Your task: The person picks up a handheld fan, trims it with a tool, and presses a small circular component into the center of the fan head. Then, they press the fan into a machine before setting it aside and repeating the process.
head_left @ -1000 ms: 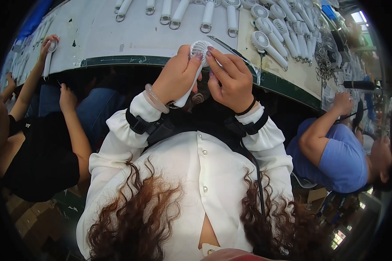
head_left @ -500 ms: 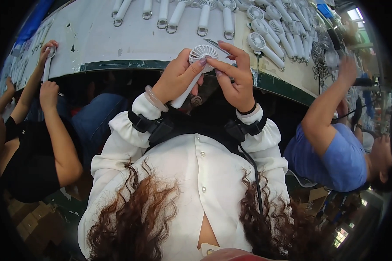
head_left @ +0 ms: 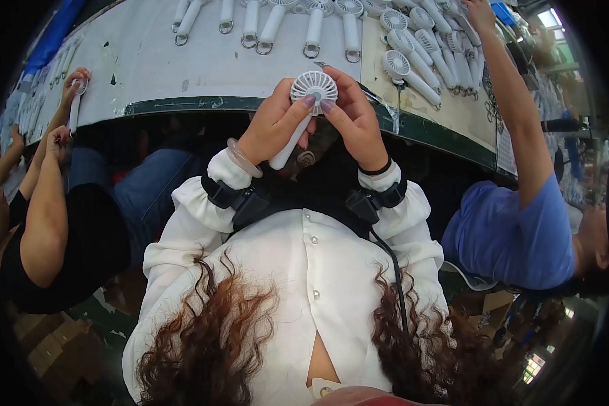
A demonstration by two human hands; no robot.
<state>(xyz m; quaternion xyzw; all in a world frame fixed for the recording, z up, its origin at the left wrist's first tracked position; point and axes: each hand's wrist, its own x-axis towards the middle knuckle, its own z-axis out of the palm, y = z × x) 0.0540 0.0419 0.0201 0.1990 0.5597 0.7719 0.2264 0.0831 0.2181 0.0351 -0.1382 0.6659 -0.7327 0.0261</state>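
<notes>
A white handheld fan [head_left: 314,86] is held up at the table's near edge, its round grille facing me and its handle slanting down to the left. My left hand [head_left: 279,122] is closed around the fan just below the head, thumb on the front. My right hand [head_left: 356,120] grips the head's right side, its thumb pressing near the grille's centre and its fingers behind. Past the right fingers pokes the tip of a thin metal tool [head_left: 320,64]; the rest of it is hidden.
Several white fans [head_left: 314,30] lie in a row on the white table [head_left: 203,61]. More fans are piled [head_left: 423,44] at the right. One co-worker [head_left: 54,210] at the left holds a fan; another in a blue shirt [head_left: 514,230] reaches over the table at the right.
My right fingers have come down around the fan's head, covering most of the metal tool. The right co-worker's arm has stretched farther over the table; the left co-worker's near hand has shifted left.
</notes>
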